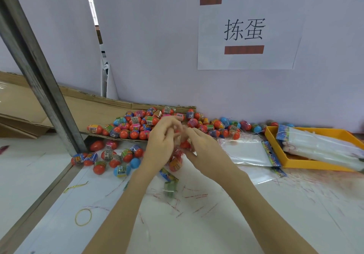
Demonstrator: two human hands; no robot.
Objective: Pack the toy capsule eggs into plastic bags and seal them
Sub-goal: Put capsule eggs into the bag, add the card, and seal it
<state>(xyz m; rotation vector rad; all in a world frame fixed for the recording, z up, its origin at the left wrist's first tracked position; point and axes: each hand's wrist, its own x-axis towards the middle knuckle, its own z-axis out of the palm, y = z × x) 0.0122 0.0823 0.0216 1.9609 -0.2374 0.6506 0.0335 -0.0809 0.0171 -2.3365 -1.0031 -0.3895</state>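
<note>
This is looking like a packing station in a small factory or workshop. White partition boards [157, 37] are closing in the table [216, 224], and a printed paper sign [248, 29] is hanging on one. Many toy eggs [137, 125] are lying along the far edge, and plastic bags [319, 147] are filling a yellow tray [275, 135] near the right edge.
</note>
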